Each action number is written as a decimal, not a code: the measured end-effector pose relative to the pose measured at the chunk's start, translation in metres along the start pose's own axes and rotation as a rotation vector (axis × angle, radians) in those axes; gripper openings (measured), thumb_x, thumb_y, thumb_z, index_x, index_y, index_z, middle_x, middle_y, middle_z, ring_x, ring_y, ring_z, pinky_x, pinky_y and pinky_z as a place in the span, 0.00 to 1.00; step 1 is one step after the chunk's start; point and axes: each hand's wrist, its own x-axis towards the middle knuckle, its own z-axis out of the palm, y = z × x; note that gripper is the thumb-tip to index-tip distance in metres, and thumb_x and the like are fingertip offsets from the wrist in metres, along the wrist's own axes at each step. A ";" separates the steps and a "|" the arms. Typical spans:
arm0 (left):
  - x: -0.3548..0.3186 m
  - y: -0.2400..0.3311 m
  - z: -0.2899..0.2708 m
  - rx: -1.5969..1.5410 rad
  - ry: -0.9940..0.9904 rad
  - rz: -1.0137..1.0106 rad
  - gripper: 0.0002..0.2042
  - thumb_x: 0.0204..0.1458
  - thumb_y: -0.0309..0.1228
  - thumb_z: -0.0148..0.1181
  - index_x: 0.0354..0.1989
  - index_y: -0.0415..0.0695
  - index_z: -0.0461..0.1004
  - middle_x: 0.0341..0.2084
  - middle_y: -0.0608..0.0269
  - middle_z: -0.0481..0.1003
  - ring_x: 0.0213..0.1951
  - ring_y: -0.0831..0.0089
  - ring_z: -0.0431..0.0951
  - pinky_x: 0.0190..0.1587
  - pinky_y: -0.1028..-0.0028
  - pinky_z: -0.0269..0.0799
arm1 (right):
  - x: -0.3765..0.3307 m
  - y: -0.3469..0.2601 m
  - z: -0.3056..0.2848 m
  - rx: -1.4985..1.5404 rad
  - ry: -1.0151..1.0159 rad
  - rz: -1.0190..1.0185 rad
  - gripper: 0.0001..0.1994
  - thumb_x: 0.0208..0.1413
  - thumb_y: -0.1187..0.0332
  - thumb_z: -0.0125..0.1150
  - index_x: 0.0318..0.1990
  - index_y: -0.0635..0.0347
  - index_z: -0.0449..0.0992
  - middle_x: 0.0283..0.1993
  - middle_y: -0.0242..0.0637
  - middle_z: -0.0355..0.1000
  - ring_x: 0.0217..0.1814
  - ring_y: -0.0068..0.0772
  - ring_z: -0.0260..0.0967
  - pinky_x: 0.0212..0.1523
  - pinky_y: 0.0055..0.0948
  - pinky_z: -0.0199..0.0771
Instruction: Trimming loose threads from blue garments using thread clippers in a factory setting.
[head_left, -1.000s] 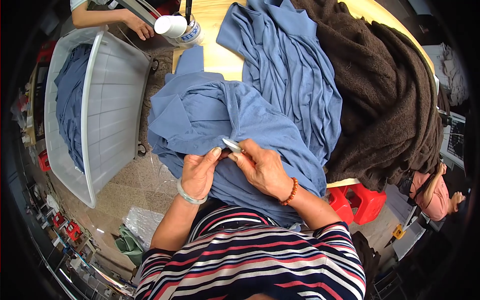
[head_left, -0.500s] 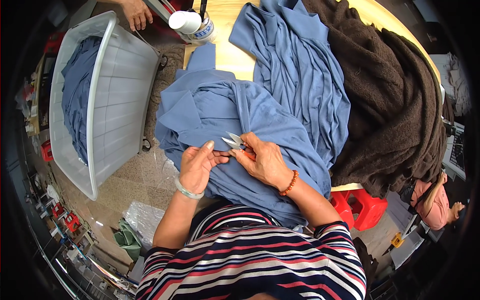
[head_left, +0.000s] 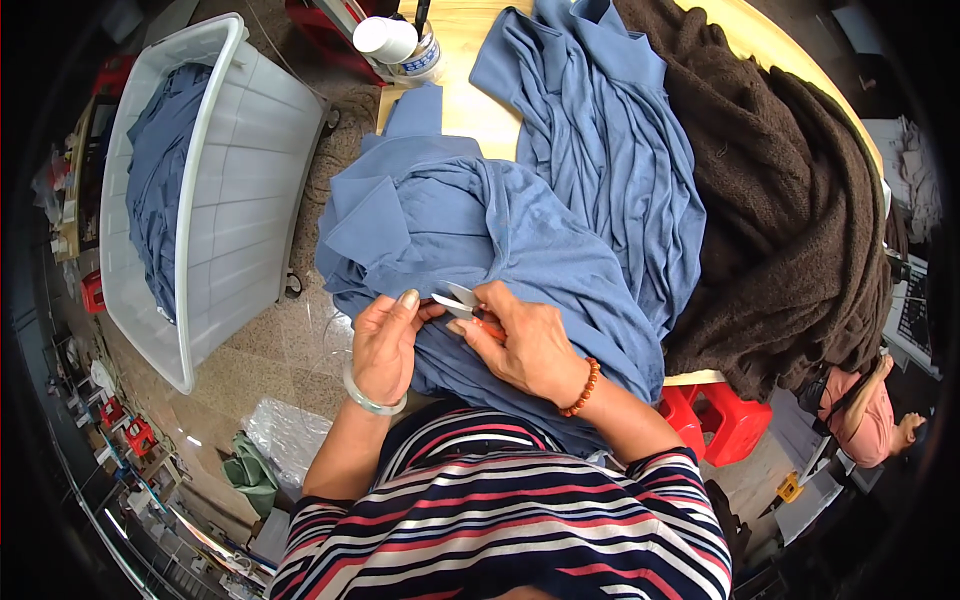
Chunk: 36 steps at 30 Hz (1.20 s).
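Thread trimming looks underway: the right hand grips small snips, blades parted, at the blue garment draped off the desk edge, while left fingers pinch the cloth; next, a careful close cut.

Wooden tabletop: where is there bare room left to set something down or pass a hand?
One bare strip of the wooden tabletop shows between the white cup at the far edge and the two blue garments. The rest is crowded: blue cloth covers the near side under both hands, and the brown fleece pile takes the right. The white bin on the left stands half empty.
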 end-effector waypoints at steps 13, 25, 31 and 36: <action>-0.002 0.000 0.009 0.126 0.014 0.006 0.08 0.61 0.26 0.48 0.39 0.37 0.74 0.39 0.55 0.77 0.43 0.68 0.76 0.52 0.64 0.68 | 0.009 -0.001 0.008 -0.014 -0.063 0.056 0.11 0.56 0.64 0.60 0.40 0.59 0.68 0.22 0.42 0.71 0.22 0.49 0.71 0.23 0.40 0.67; -0.001 -0.006 0.001 0.172 0.010 0.018 0.08 0.61 0.25 0.47 0.38 0.36 0.74 0.37 0.55 0.77 0.42 0.68 0.76 0.52 0.64 0.68 | 0.004 0.001 0.008 -0.016 -0.007 0.052 0.12 0.55 0.62 0.62 0.39 0.59 0.70 0.19 0.43 0.69 0.20 0.50 0.69 0.21 0.40 0.65; 0.001 -0.004 0.001 0.169 0.023 0.003 0.08 0.60 0.24 0.48 0.36 0.37 0.74 0.37 0.55 0.77 0.43 0.67 0.76 0.52 0.64 0.68 | 0.010 0.004 0.006 -0.011 -0.048 0.049 0.13 0.55 0.61 0.62 0.39 0.60 0.70 0.20 0.44 0.69 0.21 0.51 0.69 0.22 0.41 0.65; 0.022 0.003 -0.005 -0.390 0.290 -0.203 0.05 0.57 0.26 0.53 0.28 0.44 0.71 0.24 0.65 0.73 0.28 0.71 0.72 0.33 0.73 0.68 | 0.010 0.019 0.016 0.016 0.002 0.050 0.14 0.55 0.60 0.62 0.39 0.60 0.69 0.20 0.45 0.70 0.23 0.54 0.70 0.23 0.42 0.66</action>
